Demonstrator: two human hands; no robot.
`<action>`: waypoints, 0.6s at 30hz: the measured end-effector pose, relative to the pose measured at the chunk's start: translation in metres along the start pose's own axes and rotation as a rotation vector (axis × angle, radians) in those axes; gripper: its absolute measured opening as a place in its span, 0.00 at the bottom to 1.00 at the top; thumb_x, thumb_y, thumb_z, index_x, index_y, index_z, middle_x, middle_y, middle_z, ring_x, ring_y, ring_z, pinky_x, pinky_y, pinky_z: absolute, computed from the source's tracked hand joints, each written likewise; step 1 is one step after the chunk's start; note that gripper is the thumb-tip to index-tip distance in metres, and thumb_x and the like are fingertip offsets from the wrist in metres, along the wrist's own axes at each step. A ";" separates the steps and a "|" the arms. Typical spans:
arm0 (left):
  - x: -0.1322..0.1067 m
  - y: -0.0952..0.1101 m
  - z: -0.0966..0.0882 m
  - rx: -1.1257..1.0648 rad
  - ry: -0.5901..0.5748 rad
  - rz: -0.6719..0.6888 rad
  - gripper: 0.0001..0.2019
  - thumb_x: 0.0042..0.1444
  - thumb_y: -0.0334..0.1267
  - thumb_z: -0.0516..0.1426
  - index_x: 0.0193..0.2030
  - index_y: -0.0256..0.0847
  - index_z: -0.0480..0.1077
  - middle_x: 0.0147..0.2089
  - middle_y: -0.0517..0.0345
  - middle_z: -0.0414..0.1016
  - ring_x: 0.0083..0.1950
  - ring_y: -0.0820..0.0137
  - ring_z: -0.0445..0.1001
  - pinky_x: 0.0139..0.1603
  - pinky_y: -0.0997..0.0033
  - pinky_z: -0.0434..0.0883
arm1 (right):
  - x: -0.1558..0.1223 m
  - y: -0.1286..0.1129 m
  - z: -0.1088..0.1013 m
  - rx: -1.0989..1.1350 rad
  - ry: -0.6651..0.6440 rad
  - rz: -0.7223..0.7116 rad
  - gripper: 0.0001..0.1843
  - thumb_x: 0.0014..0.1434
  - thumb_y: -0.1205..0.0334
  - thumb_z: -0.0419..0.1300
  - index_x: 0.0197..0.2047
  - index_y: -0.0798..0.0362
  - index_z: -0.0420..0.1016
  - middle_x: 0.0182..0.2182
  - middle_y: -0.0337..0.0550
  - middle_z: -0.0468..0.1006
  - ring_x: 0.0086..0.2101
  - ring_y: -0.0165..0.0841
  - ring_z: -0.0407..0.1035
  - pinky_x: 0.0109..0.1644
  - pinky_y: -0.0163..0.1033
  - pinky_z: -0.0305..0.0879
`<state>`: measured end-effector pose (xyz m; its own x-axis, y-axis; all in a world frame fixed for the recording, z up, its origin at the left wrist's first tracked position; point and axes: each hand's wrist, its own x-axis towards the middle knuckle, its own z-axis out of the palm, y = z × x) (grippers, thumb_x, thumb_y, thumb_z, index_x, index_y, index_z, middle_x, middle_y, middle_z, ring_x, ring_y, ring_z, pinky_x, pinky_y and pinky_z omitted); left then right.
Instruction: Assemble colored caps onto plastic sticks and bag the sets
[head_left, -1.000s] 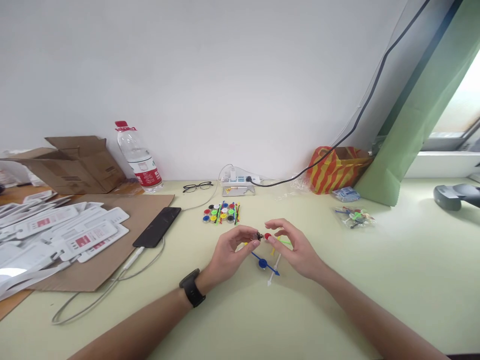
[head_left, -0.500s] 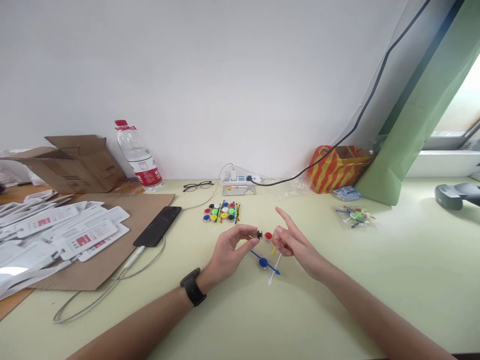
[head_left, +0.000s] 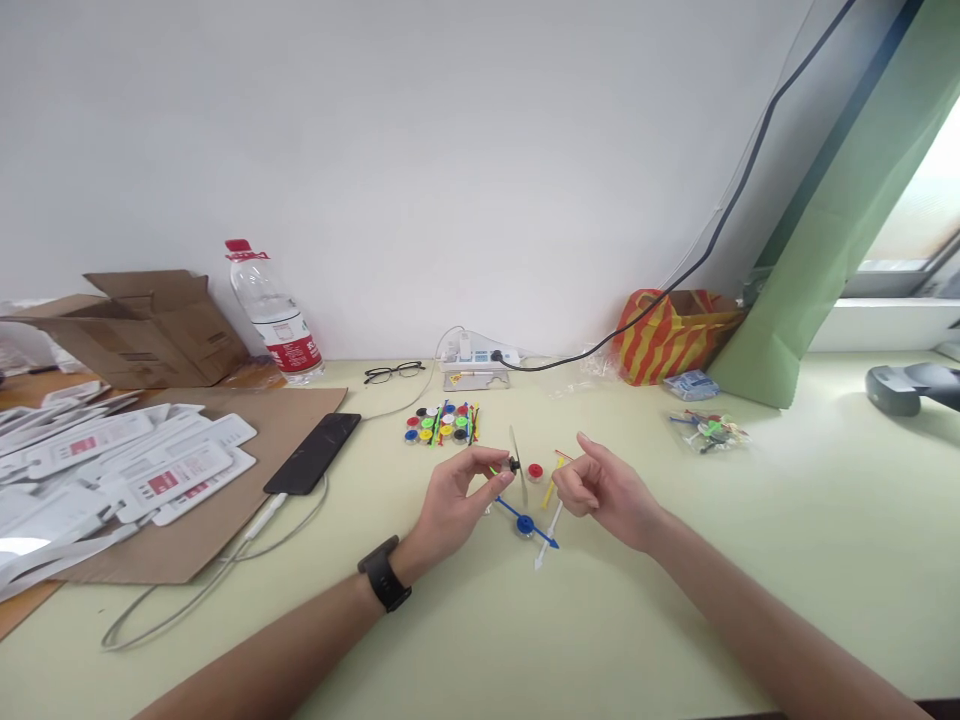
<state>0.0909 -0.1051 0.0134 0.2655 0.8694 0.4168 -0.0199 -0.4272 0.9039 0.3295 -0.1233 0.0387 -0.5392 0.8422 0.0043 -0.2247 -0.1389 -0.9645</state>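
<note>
Between the thumb and fingertips of my left hand [head_left: 459, 500] is a small black spinner [head_left: 514, 465]. A thin blurred pointer [head_left: 524, 490] extends above and below its hub, smeared by motion. My right hand [head_left: 619, 495] hovers to the right, fingers curled in and thumb raised; nothing shows in it. Below and between the hands, a blue arrow spinner [head_left: 525, 525] rests on the table. Near it lie a white arrow [head_left: 549, 536] and a yellow arrow [head_left: 548, 493]. A red round piece [head_left: 535, 470] sits just behind the black spinner.
Rows of coloured round pieces and arrows [head_left: 444, 424] lie farther back. A clear bag of parts [head_left: 709, 431] is at right. On the left are a phone [head_left: 313, 454] with its cable, cardboard [head_left: 187, 545], white tags [head_left: 165, 480] and a bottle [head_left: 289, 340]. A power strip [head_left: 480, 358] stands by the wall.
The right hand's extended index finger has curled in, and the hand has moved slightly right. A blurred pointer now shows on the black spinner. The left hand has barely moved.
</note>
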 end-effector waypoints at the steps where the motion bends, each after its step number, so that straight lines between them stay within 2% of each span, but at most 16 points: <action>1: 0.000 0.000 0.000 0.006 0.002 -0.001 0.10 0.60 0.39 0.66 0.47 0.41 0.78 0.45 0.50 0.80 0.44 0.65 0.76 0.48 0.65 0.74 | 0.001 0.001 -0.001 -0.003 0.042 -0.005 0.37 0.71 0.39 0.43 0.16 0.52 0.61 0.18 0.36 0.50 0.23 0.30 0.43 0.29 0.41 0.39; 4: 0.002 -0.001 -0.002 0.018 0.017 -0.006 0.11 0.60 0.40 0.66 0.48 0.41 0.78 0.45 0.50 0.80 0.44 0.66 0.76 0.48 0.64 0.75 | 0.003 0.003 -0.004 -0.095 0.214 -0.045 0.33 0.69 0.39 0.49 0.20 0.52 0.64 0.20 0.35 0.53 0.23 0.30 0.43 0.29 0.40 0.39; 6: 0.004 -0.002 -0.004 0.011 0.042 -0.030 0.11 0.60 0.42 0.65 0.48 0.41 0.79 0.47 0.50 0.80 0.45 0.65 0.77 0.48 0.64 0.76 | 0.003 0.004 -0.007 -0.241 0.328 -0.094 0.29 0.68 0.39 0.53 0.23 0.52 0.66 0.21 0.34 0.54 0.24 0.30 0.46 0.28 0.39 0.41; 11: 0.011 -0.006 -0.009 -0.077 0.129 -0.140 0.15 0.59 0.46 0.66 0.50 0.42 0.78 0.48 0.50 0.80 0.47 0.65 0.77 0.47 0.66 0.75 | 0.005 0.009 -0.019 -0.866 0.483 -0.145 0.16 0.67 0.48 0.56 0.34 0.50 0.73 0.22 0.35 0.62 0.25 0.32 0.55 0.30 0.38 0.50; 14: 0.013 -0.008 -0.012 -0.089 0.144 -0.171 0.16 0.61 0.47 0.64 0.51 0.42 0.78 0.43 0.53 0.79 0.41 0.69 0.74 0.42 0.70 0.72 | 0.006 0.013 -0.029 -1.222 0.568 -0.072 0.10 0.67 0.56 0.55 0.42 0.48 0.76 0.24 0.35 0.69 0.26 0.33 0.62 0.32 0.38 0.52; 16: 0.014 -0.010 -0.014 -0.082 0.144 -0.189 0.17 0.63 0.48 0.63 0.53 0.43 0.77 0.41 0.55 0.77 0.36 0.72 0.70 0.38 0.72 0.70 | 0.006 0.016 -0.036 -1.356 0.611 0.014 0.10 0.65 0.60 0.55 0.46 0.48 0.76 0.26 0.37 0.74 0.29 0.34 0.66 0.33 0.38 0.53; 18: 0.014 -0.011 -0.015 -0.080 0.141 -0.209 0.18 0.64 0.49 0.61 0.56 0.43 0.77 0.39 0.57 0.75 0.33 0.74 0.67 0.36 0.73 0.67 | 0.006 0.018 -0.043 -1.425 0.642 0.074 0.10 0.64 0.61 0.57 0.46 0.49 0.76 0.30 0.39 0.76 0.31 0.35 0.68 0.33 0.38 0.53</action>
<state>0.0800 -0.0846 0.0108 0.1355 0.9650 0.2245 -0.0565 -0.2187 0.9742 0.3568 -0.0988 0.0098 -0.0074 0.9805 0.1964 0.9104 0.0879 -0.4044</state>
